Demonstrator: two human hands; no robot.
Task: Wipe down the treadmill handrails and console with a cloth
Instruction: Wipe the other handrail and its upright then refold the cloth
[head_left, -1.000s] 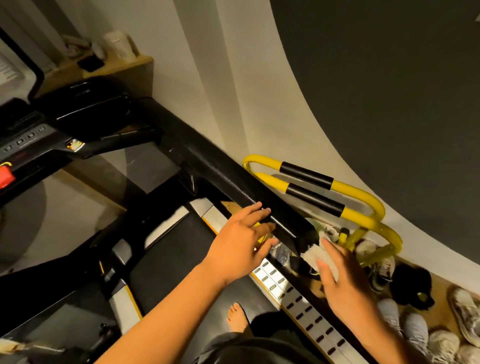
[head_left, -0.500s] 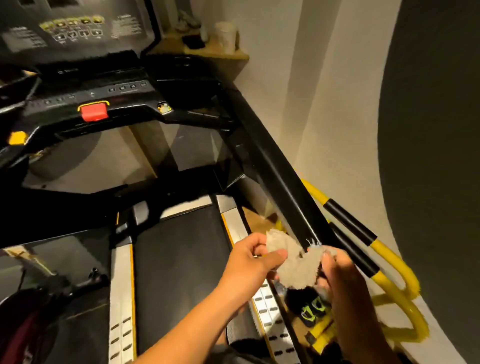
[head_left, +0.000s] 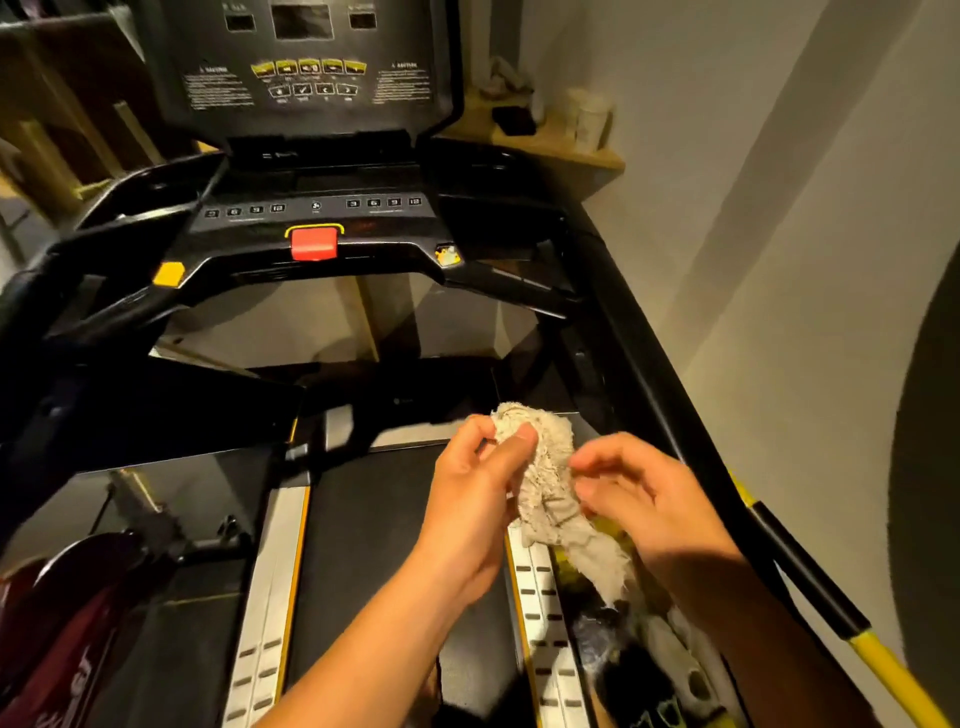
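A frayed off-white cloth hangs bunched between both hands above the treadmill belt. My left hand pinches its top edge with thumb and fingers. My right hand holds its right side with curled fingers. The black console with its button row and red stop key stands ahead. The right handrail runs down along the wall side. The left handrail reaches out at the left.
A yellow and black bar leans against the wall on the right. A wooden shelf with a cup and small items sits behind the console. Shoes lie beside the right foot rail. A dark red object is at lower left.
The view swung left from the right handrail to face the console. My left hand came off the handrail and took hold of the cloth, which moved from my right hand alone to between both hands.
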